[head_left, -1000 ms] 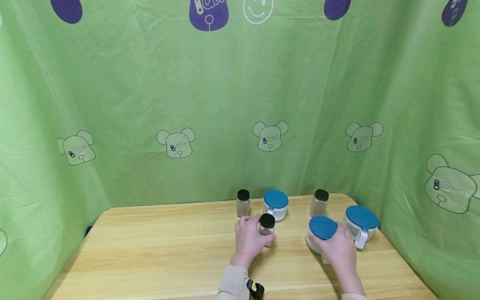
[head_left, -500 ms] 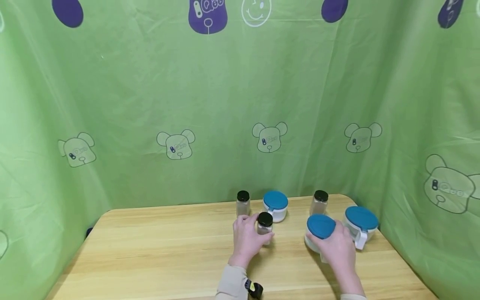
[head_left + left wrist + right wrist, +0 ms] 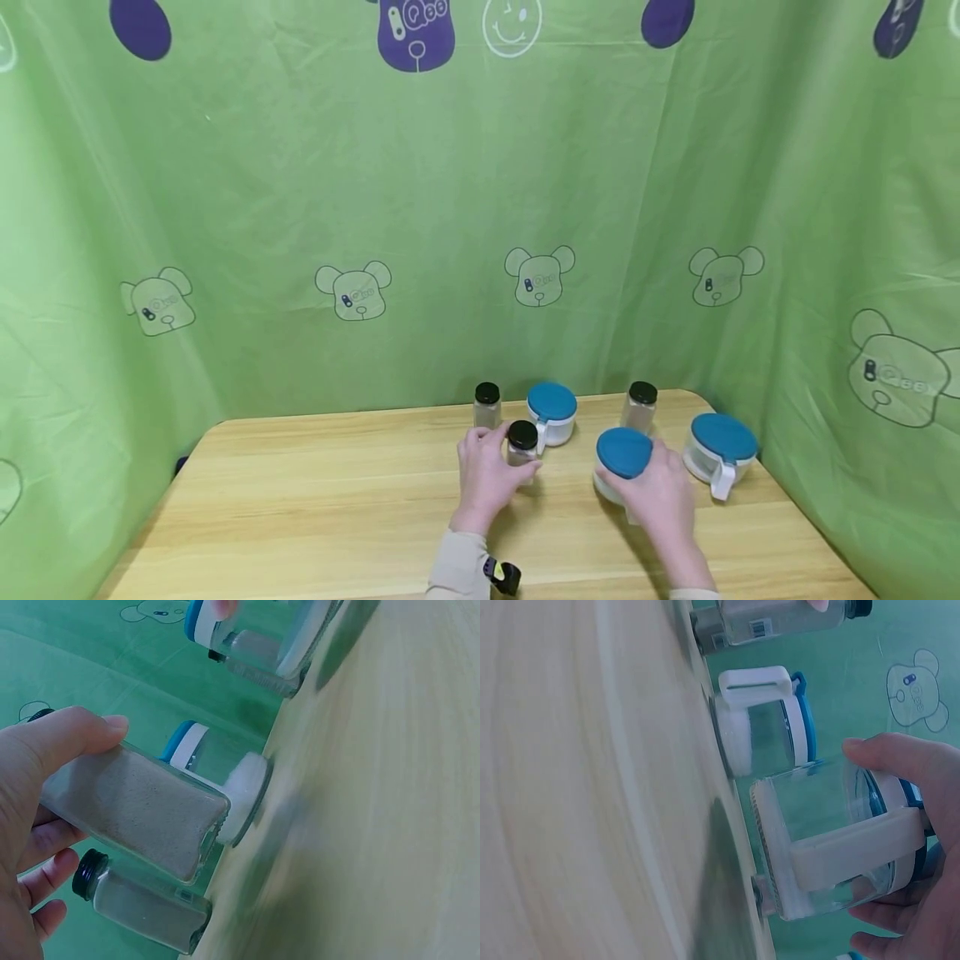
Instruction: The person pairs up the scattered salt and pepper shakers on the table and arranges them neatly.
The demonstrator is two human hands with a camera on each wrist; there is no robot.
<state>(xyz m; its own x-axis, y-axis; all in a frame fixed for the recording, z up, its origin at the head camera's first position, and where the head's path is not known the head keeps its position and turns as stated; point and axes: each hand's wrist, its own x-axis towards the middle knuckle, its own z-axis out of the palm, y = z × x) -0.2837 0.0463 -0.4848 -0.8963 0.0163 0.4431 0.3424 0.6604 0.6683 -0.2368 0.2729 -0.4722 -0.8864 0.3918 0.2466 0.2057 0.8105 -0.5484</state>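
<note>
My left hand (image 3: 483,482) pinches a square glass spice jar (image 3: 135,802) with a black lid and greyish-brown powder inside. The left wrist view shows this jar tilted and off the table. In my right hand (image 3: 663,504) is a round glass seasoning jar (image 3: 817,840) with a blue lid and a white handle; fingers and thumb grip it near the lid. White grains lie at its bottom, and it too hangs above the table. Behind my left hand stand another black-lidded spice jar (image 3: 487,408) and a smaller blue-lidded jar (image 3: 552,402) of white grains.
A third spice jar (image 3: 639,408) stands at the back, partly behind the held blue-lidded jar. Further right is another blue-lidded jar (image 3: 723,439), its handle facing me. A green curtain (image 3: 420,200) surrounds the wooden table (image 3: 322,492) at the back and sides.
Both hands have moved left with their jars, the right one further. A gap has opened between the right hand and the blue-lidded jar at far right. The standing jars stay put.
</note>
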